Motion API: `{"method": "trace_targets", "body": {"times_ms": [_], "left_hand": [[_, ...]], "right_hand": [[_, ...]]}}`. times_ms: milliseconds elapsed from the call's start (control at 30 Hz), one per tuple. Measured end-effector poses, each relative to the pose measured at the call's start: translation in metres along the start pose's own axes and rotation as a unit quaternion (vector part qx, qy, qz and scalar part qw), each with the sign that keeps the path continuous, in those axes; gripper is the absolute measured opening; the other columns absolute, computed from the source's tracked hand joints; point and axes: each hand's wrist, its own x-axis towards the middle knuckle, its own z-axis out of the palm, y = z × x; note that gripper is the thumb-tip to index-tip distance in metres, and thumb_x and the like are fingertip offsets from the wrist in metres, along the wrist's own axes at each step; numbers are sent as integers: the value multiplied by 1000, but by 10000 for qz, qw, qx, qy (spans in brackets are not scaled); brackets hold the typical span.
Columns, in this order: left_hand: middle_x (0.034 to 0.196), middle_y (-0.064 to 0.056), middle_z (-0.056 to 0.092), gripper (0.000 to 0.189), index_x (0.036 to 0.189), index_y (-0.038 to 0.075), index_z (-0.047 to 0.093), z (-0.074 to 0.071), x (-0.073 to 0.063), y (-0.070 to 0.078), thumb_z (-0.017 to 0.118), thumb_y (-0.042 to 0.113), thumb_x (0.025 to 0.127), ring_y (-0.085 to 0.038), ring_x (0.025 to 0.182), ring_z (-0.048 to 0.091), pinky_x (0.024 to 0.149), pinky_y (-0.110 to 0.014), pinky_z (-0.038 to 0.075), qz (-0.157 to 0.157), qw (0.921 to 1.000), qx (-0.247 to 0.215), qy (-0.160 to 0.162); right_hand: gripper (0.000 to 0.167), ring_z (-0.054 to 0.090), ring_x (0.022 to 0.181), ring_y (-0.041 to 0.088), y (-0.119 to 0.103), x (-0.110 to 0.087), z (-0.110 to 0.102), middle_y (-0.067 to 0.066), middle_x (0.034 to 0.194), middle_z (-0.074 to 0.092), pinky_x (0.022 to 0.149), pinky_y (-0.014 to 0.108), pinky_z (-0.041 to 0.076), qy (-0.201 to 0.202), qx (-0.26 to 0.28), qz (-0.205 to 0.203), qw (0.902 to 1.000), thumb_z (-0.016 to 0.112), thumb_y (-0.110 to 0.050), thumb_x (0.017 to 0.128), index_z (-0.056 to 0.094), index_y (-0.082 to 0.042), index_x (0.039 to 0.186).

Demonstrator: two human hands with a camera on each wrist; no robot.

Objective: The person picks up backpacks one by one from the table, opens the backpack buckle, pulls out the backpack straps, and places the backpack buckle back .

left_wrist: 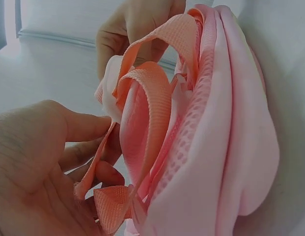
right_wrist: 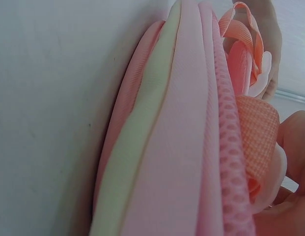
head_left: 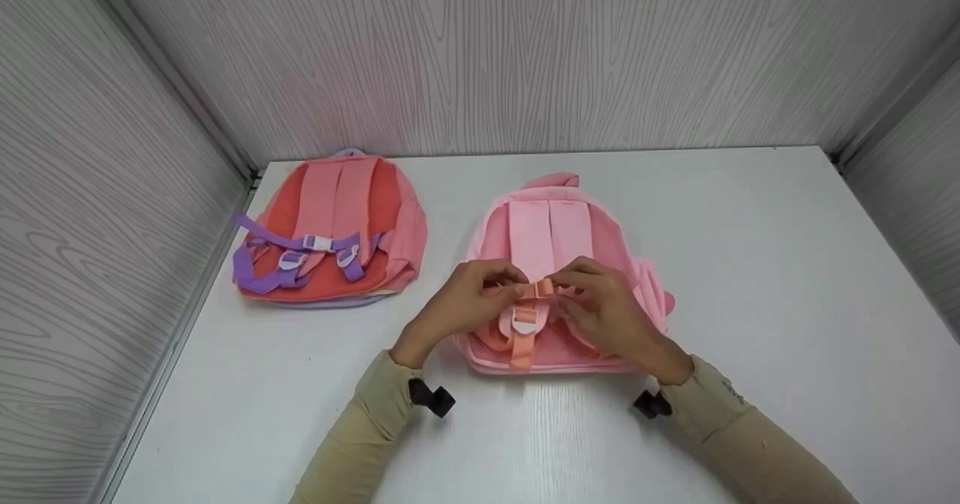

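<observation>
Coral backpack: left rear of the white table, straps up; purple webbing joined by a white buckle.
Left hand: thumb and fingers pinching the orange strap from its left side.
Pink backpack: mid-table, lying flat beneath both hands, shoulder straps facing up.
White adjuster: just below the pinched webbing, with a strap tail hanging from it.
Right hand: fingertips grasping the orange strap at its right end.
</observation>
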Motion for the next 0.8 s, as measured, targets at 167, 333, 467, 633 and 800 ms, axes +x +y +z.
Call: {"method": "trace_targets", "body": {"times_ms": [167, 333, 467, 633, 800], "left_hand": [[109, -3, 75, 16, 114, 11, 78, -4, -1, 0, 69, 19, 105, -17, 103, 68, 96, -38, 57, -8, 10000, 10, 2], [109, -3, 75, 15, 114, 11, 78, -5, -2, 2, 68, 19, 105, -17, 101, 66, 95, -37, 57, -24, 10000, 17, 27], [109, -3, 74, 15, 114, 11, 78, -4, 0, 0, 68, 18, 105, -16, 99, 65, 93, -36, 56, 5, 10000, -39, 68], [109, -1, 75, 15, 114, 11, 78, -1, 1, -3, 68, 17, 105, -16, 100, 66, 94, -36, 57, 136, 9998, -77, 107], [111, -1, 76, 15, 115, 12, 78, 0, 1, -4, 68, 19, 106, -15, 102, 67, 96, -37, 57, 176, 9997, -83, 142]], "right_hand": [[21, 71, 91, 24, -1, 0, -2, 7, 101, 73, 78, 36, 63, -72, -85, 104, 9999, 81, 0, 93, 82, -5, 113], [21, 71, 91, 25, -2, 0, -2, 8, 102, 73, 79, 36, 63, -86, -111, 134, 9998, 81, -3, 93, 82, -5, 114], [22, 71, 90, 28, 0, -1, -2, 8, 101, 73, 77, 37, 63, -9, -117, 34, 9999, 82, -1, 91, 82, -4, 113], [23, 72, 89, 28, 1, 0, 0, 9, 100, 73, 75, 40, 64, 61, -123, -124, 9998, 81, 5, 89, 81, -2, 111], [23, 72, 91, 28, 1, 0, 0, 9, 101, 73, 79, 43, 65, -23, -45, -15, 10000, 80, 2, 92, 81, -3, 114]]}}
